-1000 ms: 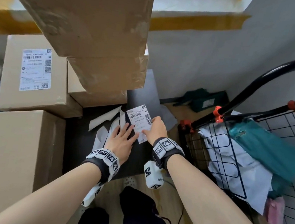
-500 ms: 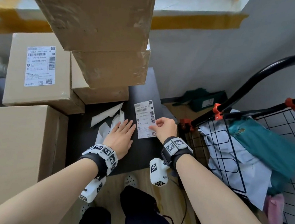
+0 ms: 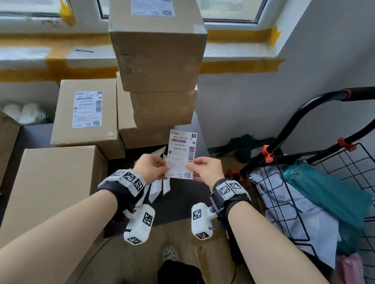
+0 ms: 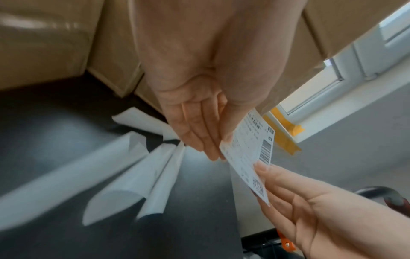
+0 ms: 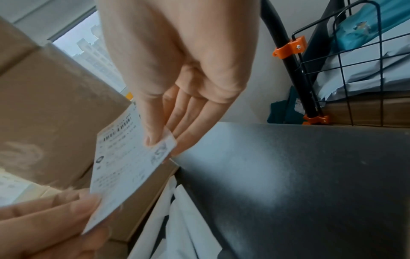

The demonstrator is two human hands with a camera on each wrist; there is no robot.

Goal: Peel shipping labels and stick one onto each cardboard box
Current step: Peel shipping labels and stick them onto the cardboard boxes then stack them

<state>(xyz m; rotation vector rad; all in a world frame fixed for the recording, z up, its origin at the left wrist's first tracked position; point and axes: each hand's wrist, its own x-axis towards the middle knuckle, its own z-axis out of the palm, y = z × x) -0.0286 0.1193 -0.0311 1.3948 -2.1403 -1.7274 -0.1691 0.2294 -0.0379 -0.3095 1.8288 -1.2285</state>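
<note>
Both hands hold 1 shipping label (image 3: 181, 155) upright in the air above the dark table (image 3: 176, 206): the left hand (image 3: 151, 168) pinches its lower left edge, the right hand (image 3: 206, 171) its lower right. Beneath lie white backing strips (image 4: 133, 173). Beyond stands a stack of cardboard boxes (image 3: 156, 71), with a labelled box (image 3: 87, 112) to the left and a wire cart (image 3: 335, 200) on the right.
</note>
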